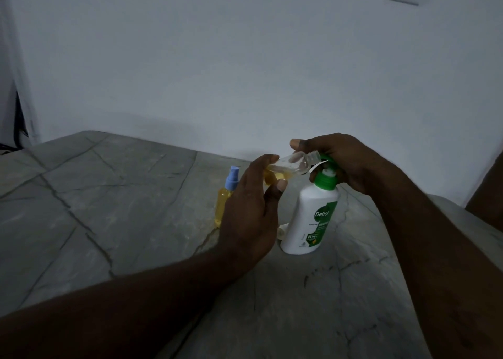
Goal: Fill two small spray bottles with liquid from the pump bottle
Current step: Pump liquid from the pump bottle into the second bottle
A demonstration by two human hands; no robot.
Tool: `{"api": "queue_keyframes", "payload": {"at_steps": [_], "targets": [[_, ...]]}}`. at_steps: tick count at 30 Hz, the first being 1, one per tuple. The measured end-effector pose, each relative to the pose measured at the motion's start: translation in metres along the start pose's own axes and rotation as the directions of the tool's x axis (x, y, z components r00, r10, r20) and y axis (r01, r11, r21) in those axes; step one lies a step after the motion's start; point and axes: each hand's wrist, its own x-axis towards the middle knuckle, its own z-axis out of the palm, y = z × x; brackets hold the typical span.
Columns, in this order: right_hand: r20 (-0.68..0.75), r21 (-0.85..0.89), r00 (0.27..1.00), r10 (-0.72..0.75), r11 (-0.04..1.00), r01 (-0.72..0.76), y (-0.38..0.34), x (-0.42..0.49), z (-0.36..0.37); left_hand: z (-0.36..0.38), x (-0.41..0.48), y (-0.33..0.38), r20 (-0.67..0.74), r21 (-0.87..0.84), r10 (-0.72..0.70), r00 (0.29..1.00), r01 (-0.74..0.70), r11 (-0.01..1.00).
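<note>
The pump bottle (310, 222), white with a green pump, stands on the stone table (109, 209). Our right hand (345, 162) curls over its pump head, seemingly ready to press. Our left hand (250, 214) pinches the open spray bottle (296, 162), tilted neck-to-nozzle to catch liquid and partly yellow. The capped spray bottle (223, 202) stands behind, full.

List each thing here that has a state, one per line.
pump bottle: upright on the table.
right hand: grips its pump head.
left hand: holds the open small bottle.
open small bottle: uncapped, tilted, mouth at the pump spout, some yellow liquid inside.
blue-capped spray bottle: upright, capped, nearly full of yellow liquid.
</note>
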Motion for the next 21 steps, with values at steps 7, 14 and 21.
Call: {"api": "queue_keyframes", "payload": {"at_steps": [7,14,21], "targets": [[0.008,0.065,1.0,-0.009,0.998,0.009,0.0054,0.0016,0.0041,0.0,0.0008,0.0008,0.0,0.005,-0.01,1.0,0.01,1.0],[-0.026,0.001,1.0,-0.01,1.0,0.01,0.0007,0.0021,-0.0003,0.0004,0.0013,-0.0012,0.001,0.001,-0.002,1.0,0.002,1.0],[-0.028,0.026,1.0,-0.001,1.0,0.002,0.0016,0.002,0.0018,0.0006,0.001,-0.0011,-0.006,-0.004,0.016,1.0,-0.016,1.0]]}}
